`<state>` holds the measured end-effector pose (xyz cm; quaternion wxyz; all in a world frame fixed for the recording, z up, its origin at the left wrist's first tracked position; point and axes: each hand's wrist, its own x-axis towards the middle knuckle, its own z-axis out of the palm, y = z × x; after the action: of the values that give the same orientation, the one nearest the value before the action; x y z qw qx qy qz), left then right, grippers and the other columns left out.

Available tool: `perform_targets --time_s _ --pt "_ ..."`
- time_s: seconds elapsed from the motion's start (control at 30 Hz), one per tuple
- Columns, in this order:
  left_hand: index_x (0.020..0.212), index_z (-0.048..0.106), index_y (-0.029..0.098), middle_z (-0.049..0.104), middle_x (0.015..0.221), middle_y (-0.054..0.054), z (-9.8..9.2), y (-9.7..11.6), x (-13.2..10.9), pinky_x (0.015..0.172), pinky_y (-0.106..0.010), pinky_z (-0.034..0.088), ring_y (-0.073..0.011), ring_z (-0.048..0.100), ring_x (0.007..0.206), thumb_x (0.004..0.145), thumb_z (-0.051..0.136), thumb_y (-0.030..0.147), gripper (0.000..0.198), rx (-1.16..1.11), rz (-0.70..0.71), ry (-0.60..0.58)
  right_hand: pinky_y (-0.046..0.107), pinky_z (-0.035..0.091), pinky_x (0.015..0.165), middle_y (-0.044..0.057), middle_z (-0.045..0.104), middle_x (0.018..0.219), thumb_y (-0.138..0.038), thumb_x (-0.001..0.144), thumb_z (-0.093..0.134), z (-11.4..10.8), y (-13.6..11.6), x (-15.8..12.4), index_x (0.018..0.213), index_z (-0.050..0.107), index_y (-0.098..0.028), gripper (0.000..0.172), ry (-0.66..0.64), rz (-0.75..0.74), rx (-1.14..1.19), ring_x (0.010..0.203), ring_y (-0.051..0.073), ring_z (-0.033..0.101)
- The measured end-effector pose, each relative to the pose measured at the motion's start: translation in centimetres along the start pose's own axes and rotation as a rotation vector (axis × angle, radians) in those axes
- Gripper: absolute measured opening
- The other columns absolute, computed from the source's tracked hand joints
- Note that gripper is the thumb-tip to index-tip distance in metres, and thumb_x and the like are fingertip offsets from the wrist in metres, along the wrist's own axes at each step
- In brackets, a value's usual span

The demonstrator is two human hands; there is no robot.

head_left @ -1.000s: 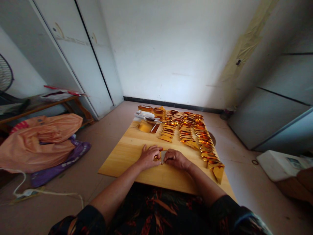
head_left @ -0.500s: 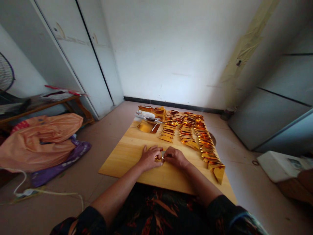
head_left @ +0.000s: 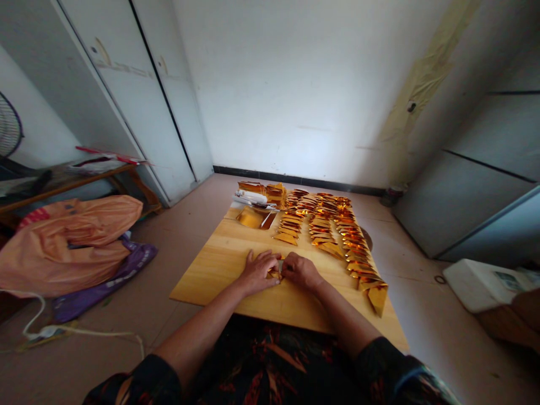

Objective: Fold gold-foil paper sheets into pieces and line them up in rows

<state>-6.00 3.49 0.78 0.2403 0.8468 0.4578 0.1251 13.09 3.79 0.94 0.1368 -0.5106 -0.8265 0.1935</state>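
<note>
A small piece of gold foil paper (head_left: 274, 274) lies between my hands, low over the front half of the wooden board (head_left: 211, 264). My left hand (head_left: 260, 272) grips its left side with thumb and fingers, the little and ring fingers partly hidden. From the right, my right hand (head_left: 301, 271) pinches the other side, its fingers curled. Much of the paper is covered by my fingers. Beyond and to the right stand rows of folded gold foil pieces (head_left: 325, 247). Flat gold sheets (head_left: 250, 218) lie at the board's back left.
Behind the sheets are a white packet (head_left: 251, 197) and a gold foil bundle (head_left: 276, 195). On the floor to the left lie an orange sack (head_left: 84, 242), a purple bag (head_left: 101, 287) and a white cable (head_left: 97, 333). A white box (head_left: 476, 286) stands at right.
Both hands stay in nearly the same place on the foil paper. My right fingers have shifted very slightly, and less of the paper's pale side shows between the hands.
</note>
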Motion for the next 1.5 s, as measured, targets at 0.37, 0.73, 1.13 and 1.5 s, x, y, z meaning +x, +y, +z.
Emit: perform_targets --time_s 0.37,0.73,1.13,1.5 --pt "0.093 0.057 0.026 0.049 0.140 -0.002 -0.1 0.2 0.1 0.107 -0.067 0.005 -0.0297 0.033 0.136 0.075 0.066 0.033 0.022 0.000 -0.002 -0.010 0.019 0.038 0.066 0.001 0.059 0.087 -0.017 0.080 0.060 0.1 -0.7 -0.4 0.081 0.063 -0.019 0.005 0.039 0.074 0.008 0.073 0.011 0.055" --pt "0.086 0.066 0.028 0.048 0.141 0.001 0.0 0.5 0.6 0.106 -0.069 0.004 -0.0294 0.033 0.135 0.082 0.060 0.029 0.008 0.036 -0.054 -0.035 0.019 0.041 0.067 0.001 0.059 0.087 -0.017 0.083 0.058 0.7 -1.0 -0.9 0.079 0.066 -0.019 0.009 0.089 0.057 -0.024 0.073 0.010 0.058" --pt "0.090 0.069 0.033 0.048 0.141 0.002 0.0 0.4 0.6 0.106 -0.069 0.003 -0.0293 0.033 0.135 0.082 0.060 0.029 0.012 0.033 -0.049 -0.037 0.019 0.042 0.068 0.001 0.056 0.080 -0.002 0.072 0.057 1.5 0.9 -0.6 0.071 0.062 -0.017 0.016 0.188 0.037 0.150 0.073 0.011 0.055" --pt "0.089 0.069 0.033 0.048 0.141 0.002 -0.3 0.7 0.6 0.106 -0.068 0.005 -0.0292 0.033 0.135 0.081 0.061 0.030 0.012 0.031 -0.071 -0.048 0.020 0.041 0.065 -0.001 0.053 0.075 -0.002 0.069 0.054 2.8 1.6 -0.4 0.069 0.057 -0.019 0.016 0.329 0.056 0.158 0.070 0.011 0.052"
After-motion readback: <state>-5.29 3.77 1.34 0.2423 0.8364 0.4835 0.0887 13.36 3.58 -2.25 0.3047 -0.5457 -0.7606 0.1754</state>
